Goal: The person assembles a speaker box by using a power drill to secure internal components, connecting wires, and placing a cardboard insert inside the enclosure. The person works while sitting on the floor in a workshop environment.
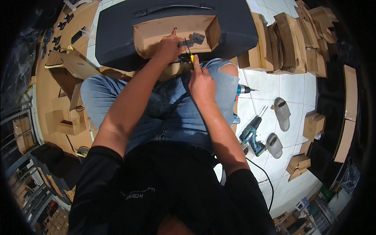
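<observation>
A large black cabinet (231, 27) with a strap handle (174, 10) lies in front of my knees. Its rectangular opening shows a bare brown inside (156, 31). My left hand (169, 47) reaches into this opening, fingers closed on a dark grey speckled strip (185, 44). A similar small grey piece (198, 38) lies beside it. From the right, my right hand (201, 82) grips a yellow-handled tool (192, 58), index finger stretched along it. Its thin dark shaft points at the strip; the tip's kind is unclear. A bit of red (174, 31) shows above my left fingers.
On the tiled floor to the right lie a blue cordless drill (252, 135), another drill (243, 89) by my knee, and grey slippers (281, 114). Folded cardboard boxes (290, 43) stand at the far right. Open cartons (64, 121) sit at left. A black cable (270, 180) curves behind the drill.
</observation>
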The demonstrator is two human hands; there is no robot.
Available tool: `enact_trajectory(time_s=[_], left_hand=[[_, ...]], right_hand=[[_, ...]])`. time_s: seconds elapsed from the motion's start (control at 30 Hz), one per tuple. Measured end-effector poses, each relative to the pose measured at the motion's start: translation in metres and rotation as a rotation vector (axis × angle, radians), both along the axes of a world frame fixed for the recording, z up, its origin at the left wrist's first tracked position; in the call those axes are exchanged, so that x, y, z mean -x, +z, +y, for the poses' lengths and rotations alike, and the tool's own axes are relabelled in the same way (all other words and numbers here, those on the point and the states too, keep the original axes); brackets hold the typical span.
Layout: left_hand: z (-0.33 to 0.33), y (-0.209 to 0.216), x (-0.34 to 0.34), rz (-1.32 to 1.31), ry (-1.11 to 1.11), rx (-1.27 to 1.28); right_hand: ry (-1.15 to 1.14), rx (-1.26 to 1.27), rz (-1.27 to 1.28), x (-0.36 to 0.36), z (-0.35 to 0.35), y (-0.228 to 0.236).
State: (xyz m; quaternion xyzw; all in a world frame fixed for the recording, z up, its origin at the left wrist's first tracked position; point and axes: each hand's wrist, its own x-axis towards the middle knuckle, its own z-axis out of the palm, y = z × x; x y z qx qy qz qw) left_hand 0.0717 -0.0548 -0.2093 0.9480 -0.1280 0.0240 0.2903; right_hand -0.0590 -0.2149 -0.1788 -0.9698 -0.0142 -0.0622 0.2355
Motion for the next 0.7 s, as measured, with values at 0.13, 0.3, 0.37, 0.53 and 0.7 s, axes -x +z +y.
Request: enact_trajectory(time_s=[0.13, 0.3, 0.37, 0.53, 0.7], left_hand=[[0.001, -0.002, -0.002, -0.040, -0.026, -0.007], [0.001, -0.004, -0.002, -0.017, -0.008, 0.023], [0.002, -0.006, -0.003, -0.030, -0.006, 0.022], [0.001, -0.006, -0.002, -0.006, 0.010, 0.042], [0.001, -0.006, -0.002, -0.023, 0.022, 0.038]], right_hand=[[-0.007, -0.011, -0.010, -0.001, 0.001, -0.006], [-0.020, -0.021, -0.033, -0.002, 0.000, -0.010], [-0.022, -0.026, -0.026, -0.003, 0.000, -0.009], [-0.007, 0.008, -0.084, -0.003, 0.000, -0.010], [-0.009, 0.013, -0.091, -0.003, 0.000, -0.016]])
